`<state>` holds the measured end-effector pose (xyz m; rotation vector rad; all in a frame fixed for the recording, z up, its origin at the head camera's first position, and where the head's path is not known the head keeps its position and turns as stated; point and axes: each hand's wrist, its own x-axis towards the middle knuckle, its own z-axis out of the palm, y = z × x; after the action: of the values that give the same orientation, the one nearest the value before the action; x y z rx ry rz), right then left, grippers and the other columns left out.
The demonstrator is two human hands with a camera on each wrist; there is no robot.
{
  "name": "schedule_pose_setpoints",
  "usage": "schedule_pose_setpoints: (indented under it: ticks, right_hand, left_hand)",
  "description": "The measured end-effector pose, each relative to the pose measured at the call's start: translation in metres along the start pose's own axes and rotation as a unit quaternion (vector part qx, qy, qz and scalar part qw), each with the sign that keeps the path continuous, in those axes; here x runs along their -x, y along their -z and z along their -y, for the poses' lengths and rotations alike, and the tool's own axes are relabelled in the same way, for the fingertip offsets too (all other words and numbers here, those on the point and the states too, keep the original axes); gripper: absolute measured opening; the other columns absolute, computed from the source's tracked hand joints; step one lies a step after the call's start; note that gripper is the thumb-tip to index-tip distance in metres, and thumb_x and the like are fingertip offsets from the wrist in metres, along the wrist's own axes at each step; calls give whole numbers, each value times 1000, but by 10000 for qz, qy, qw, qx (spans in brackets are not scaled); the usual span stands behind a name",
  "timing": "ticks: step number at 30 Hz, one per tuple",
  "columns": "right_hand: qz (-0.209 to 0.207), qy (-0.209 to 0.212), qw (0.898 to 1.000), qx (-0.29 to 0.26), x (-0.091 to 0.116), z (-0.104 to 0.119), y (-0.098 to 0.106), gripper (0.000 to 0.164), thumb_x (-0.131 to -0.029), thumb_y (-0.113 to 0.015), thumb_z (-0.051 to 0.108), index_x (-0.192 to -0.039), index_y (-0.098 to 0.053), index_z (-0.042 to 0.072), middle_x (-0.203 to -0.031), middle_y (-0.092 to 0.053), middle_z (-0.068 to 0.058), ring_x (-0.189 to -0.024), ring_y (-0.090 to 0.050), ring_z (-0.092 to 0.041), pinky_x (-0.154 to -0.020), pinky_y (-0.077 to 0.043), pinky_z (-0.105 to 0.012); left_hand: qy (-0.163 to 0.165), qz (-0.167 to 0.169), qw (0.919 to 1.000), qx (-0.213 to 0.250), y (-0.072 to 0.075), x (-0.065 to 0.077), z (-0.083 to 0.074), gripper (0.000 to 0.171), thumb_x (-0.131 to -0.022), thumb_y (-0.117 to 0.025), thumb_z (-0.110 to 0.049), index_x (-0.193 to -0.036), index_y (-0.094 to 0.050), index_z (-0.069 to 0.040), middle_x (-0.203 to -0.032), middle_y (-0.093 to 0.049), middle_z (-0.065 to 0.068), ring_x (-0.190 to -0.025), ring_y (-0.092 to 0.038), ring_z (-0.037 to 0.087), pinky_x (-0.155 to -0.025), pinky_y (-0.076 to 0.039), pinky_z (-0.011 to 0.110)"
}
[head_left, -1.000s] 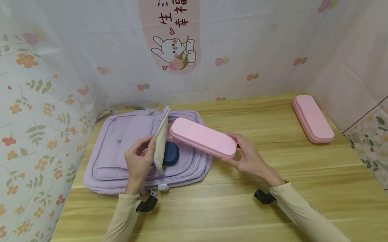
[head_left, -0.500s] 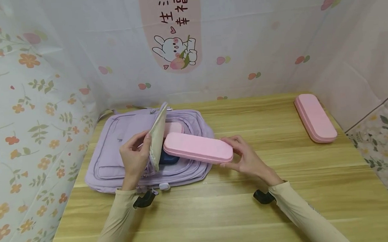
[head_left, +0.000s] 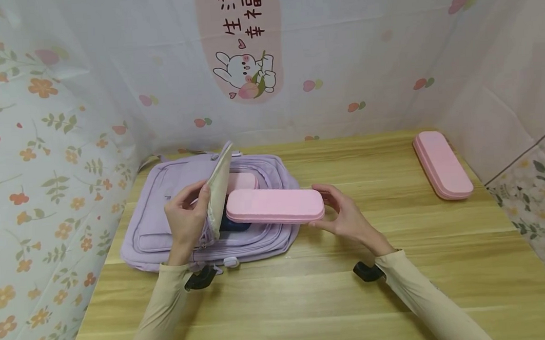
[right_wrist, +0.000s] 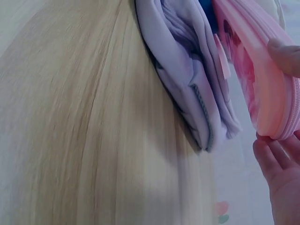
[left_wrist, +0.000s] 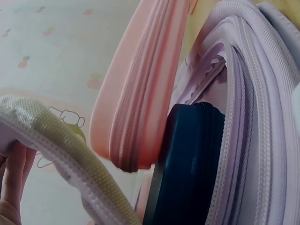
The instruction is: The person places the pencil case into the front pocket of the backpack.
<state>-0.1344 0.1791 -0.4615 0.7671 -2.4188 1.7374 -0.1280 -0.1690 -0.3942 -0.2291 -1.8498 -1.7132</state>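
Observation:
A lilac backpack (head_left: 175,170) lies flat on the table, its front pocket unzipped. My left hand (head_left: 186,218) pinches the edge of the pocket's cream-lined flap (head_left: 220,188) and holds it raised. With my right hand (head_left: 344,212) I grip the right end of a pink zippered pencil case (head_left: 274,205), thumb and fingers on opposite sides. Its left end is at the pocket opening, partly over a dark blue zippered case (left_wrist: 185,159) inside. Another pink case (head_left: 244,181) lies in the pocket behind it, mostly hidden by the flap and the held case.
One more pink pencil case (head_left: 443,165) lies at the table's back right. The wooden table (head_left: 298,312) meets a printed curtain (head_left: 350,58) at the back and a floral curtain (head_left: 38,203) at the left.
The pink pencil case in my right hand has swung from slanting to nearly level, its left end moving left and toward me to the pocket opening. My left hand has drawn the flap slightly left.

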Motion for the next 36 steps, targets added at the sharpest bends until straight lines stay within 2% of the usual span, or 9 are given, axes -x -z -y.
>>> schedule_pose_setpoints:
  ticks: [5,8,10,12,15,18,23,31,36]
  right_hand:
    - [-64,237,9996,134,-4,4,-4,81,-70,-92,3,-141,-52,-2,-134,-63,-16,-120,-60,-26,-104,-50,-20]
    - [-28,233,9996,-123,-5,5,-6,80,-71,-90,-3,-141,-51,-6,-135,-60,-19,-122,-58,-30,-106,-51,-22]
    - [-71,223,9992,-312,-5,5,-7,81,-70,-90,-5,-141,-51,-6,-134,-58,-20,-121,-59,-26,-106,-51,-24]
    - [-111,248,9987,-427,-6,4,-9,82,-69,-89,-7,-142,-52,-5,-133,-56,-20,-121,-59,-23,-106,-51,-24]
    - [-209,313,9979,-520,-7,3,-13,84,-66,-89,-11,-142,-53,-4,-130,-57,-21,-119,-59,-21,-105,-52,-24]
    - [-288,331,9979,-486,-8,4,-17,84,-64,-88,-15,-140,-53,-7,-133,-58,-24,-121,-60,-33,-104,-52,-23]
    - [-364,331,9978,-441,-9,4,-21,78,-66,-87,-15,-137,-54,-9,-136,-60,-27,-122,-61,-41,-104,-52,-22]
    - [33,414,9929,-1110,-5,5,-23,71,-77,-78,-17,-141,-49,-13,-139,-55,-31,-128,-56,-43,-107,-50,-27]
    - [10,475,9917,-1195,-6,8,-29,69,-76,-78,-18,-139,-51,-14,-137,-56,-32,-125,-57,-45,-104,-52,-30]
  left_hand:
    - [-64,35,9999,-113,-2,0,-1,16,-91,-67,6,-102,-74,14,-93,-75,-7,-86,-73,4,-74,-60,15]
    - [-100,43,9997,-197,-4,0,-3,16,-91,-67,5,-102,-74,13,-94,-76,10,-85,-73,4,-72,-60,14]
    - [-107,41,9997,-237,-4,0,-5,16,-90,-68,5,-102,-75,12,-94,-75,15,-84,-72,3,-71,-59,14]
    - [-95,44,9997,-236,-5,-1,-6,16,-90,-68,5,-102,-75,12,-94,-76,13,-84,-72,3,-70,-59,14]
    - [-105,50,9997,-206,-5,-1,-7,16,-90,-68,5,-102,-75,12,-92,-75,-4,-84,-72,3,-68,-59,14]
    - [-140,49,9998,-157,-7,-1,-7,15,-89,-68,7,-101,-75,13,-91,-74,-11,-84,-72,3,-67,-59,14]
    - [-214,76,9997,-77,-10,-2,-6,15,-88,-68,8,-100,-75,14,-92,-75,-10,-83,-72,4,-67,-60,15]
    - [-274,191,9994,-102,-15,-1,-9,15,-89,-67,8,-101,-75,13,-91,-74,-12,-83,-72,3,-63,-58,12]
    - [-307,193,9993,-25,-18,1,-10,15,-88,-67,9,-100,-74,14,-90,-74,-10,-83,-72,4,-63,-58,13]
